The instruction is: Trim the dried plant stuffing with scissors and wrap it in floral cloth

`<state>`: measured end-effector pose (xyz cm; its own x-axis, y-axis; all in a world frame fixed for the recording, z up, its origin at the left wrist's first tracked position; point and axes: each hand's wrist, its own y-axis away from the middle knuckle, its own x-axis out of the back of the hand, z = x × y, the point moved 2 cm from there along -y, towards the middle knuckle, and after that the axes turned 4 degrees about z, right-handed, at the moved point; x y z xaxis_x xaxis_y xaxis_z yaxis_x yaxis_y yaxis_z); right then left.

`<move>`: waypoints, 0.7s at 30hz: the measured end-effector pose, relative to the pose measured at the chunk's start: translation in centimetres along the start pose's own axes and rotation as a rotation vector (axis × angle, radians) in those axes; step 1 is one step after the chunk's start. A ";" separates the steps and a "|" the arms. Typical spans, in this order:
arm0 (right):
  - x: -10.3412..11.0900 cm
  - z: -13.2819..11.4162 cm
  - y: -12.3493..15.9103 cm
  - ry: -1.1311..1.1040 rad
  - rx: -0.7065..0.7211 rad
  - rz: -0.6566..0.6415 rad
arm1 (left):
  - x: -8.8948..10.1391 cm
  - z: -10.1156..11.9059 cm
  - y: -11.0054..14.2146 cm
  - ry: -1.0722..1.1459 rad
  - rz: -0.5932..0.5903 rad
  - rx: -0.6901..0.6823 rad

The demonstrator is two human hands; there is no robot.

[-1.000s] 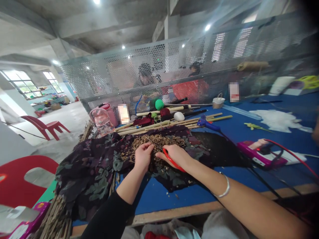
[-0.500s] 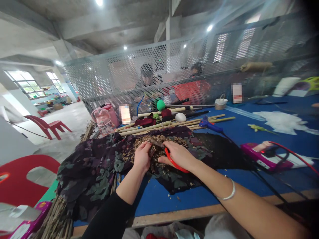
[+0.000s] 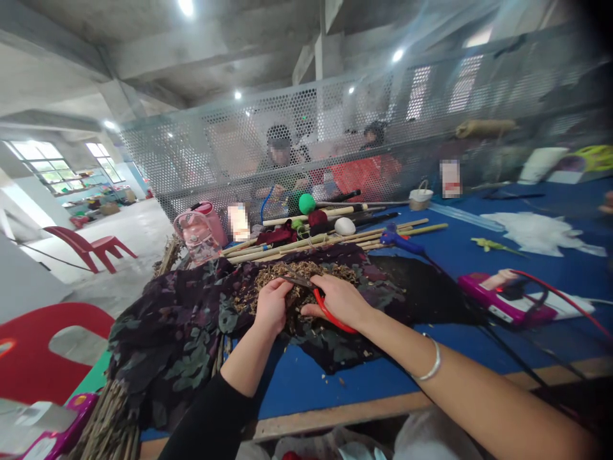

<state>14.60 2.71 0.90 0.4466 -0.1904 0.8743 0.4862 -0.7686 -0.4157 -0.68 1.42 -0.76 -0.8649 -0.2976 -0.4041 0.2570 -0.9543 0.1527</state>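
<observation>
My right hand (image 3: 341, 300) is wrapped round a pair of scissors (image 3: 330, 311) with red handles, its blades pointing left. The blade tips reach the fingers of my left hand (image 3: 272, 305), which are pinched together; whatever they hold is too small to make out. Below and behind both hands lies a heap of brown dried plant bits (image 3: 330, 271). The heap rests on a dark flowered cloth (image 3: 182, 338) spread over the blue table (image 3: 282, 377).
Bamboo sticks (image 3: 268, 253), a white ball (image 3: 345, 226) and a green ball (image 3: 307, 204) lie behind the cloth. A blue glue gun (image 3: 400, 240) and a purple power strip (image 3: 498, 303) are to the right. A pink bag (image 3: 198, 233) stands back left. Two people sit behind the perforated screen (image 3: 191, 160).
The view has shifted slightly. Both hands keep nearly the same place over the heap, the scissors still in my right hand.
</observation>
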 end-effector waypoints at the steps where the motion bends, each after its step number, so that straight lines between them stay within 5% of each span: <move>1: 0.0 0.0 0.0 -0.003 -0.011 -0.005 | 0.0 0.1 0.0 -0.008 -0.008 0.004; 21: 0.1 -0.1 0.0 0.093 -0.063 -0.104 | 0.6 0.3 -0.4 -0.143 0.031 0.065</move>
<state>14.57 2.59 1.01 0.3234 -0.1611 0.9324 0.4766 -0.8236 -0.3076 -1.41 1.60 -0.76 -0.9109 -0.3151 -0.2664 0.2598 -0.9396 0.2228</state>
